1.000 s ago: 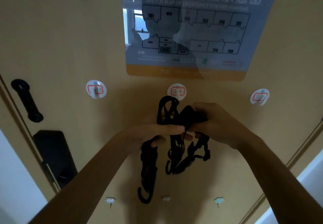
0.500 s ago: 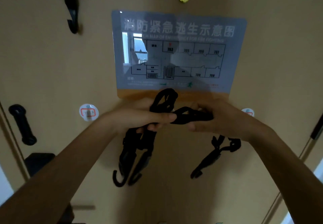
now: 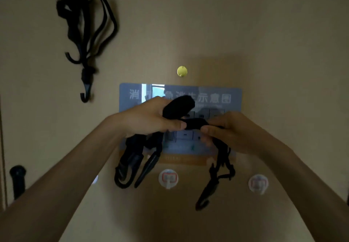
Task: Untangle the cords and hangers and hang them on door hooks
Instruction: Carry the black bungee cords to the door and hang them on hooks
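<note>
A tangle of black cords (image 3: 178, 107) with hooked ends is held up in front of the door. My left hand (image 3: 149, 118) grips its looped top, and two hooked ends (image 3: 130, 168) dangle below that hand. My right hand (image 3: 230, 130) pinches a strand next to my left thumb, with another cord and hook (image 3: 217, 177) hanging under it. Two round white door hooks (image 3: 168, 178) (image 3: 258, 183) sit below my hands. A separate bundle of black cords (image 3: 88, 24) hangs high on the door at the upper left.
A blue evacuation plan sign (image 3: 217, 98) is stuck on the tan door behind my hands, with a brass peephole cover (image 3: 182, 71) above it. A black door handle (image 3: 18, 179) shows at the lower left edge.
Both hands have risen with the cords from the level of the white hooks to in front of the sign. The view has tilted up, showing the hung bundle at the upper left.
</note>
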Action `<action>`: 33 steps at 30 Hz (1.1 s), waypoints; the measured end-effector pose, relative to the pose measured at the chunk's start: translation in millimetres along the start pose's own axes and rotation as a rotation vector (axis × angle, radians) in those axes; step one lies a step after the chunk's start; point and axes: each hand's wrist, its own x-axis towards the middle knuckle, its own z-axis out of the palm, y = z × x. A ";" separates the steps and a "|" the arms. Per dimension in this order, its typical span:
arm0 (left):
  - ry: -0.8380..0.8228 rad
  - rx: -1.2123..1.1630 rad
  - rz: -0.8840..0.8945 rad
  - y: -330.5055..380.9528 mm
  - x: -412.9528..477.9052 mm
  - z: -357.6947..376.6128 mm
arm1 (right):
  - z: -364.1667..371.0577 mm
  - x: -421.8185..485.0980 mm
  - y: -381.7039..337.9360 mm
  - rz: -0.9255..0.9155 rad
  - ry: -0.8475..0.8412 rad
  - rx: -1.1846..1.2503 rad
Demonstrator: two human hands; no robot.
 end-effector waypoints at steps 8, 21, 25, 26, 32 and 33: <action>0.257 0.061 0.179 57.4 43.5 -56.3 | -64.1 60.0 -9.1 -0.119 0.268 -0.070; 0.765 0.395 0.461 131.5 141.7 -163.7 | -186.0 183.0 -34.6 -0.249 0.892 -0.745; 0.845 0.394 0.453 137.1 163.1 -179.7 | -201.8 208.9 -40.7 -0.207 0.909 -0.816; 0.856 0.378 0.442 137.2 166.7 -180.9 | -201.5 212.6 -40.8 -0.198 0.900 -0.809; 0.899 0.330 0.372 133.8 174.8 -178.2 | -194.2 222.8 -37.5 -0.194 0.888 -0.780; 0.898 0.334 0.364 132.5 173.3 -176.4 | -192.2 223.0 -38.1 -0.182 0.883 -0.802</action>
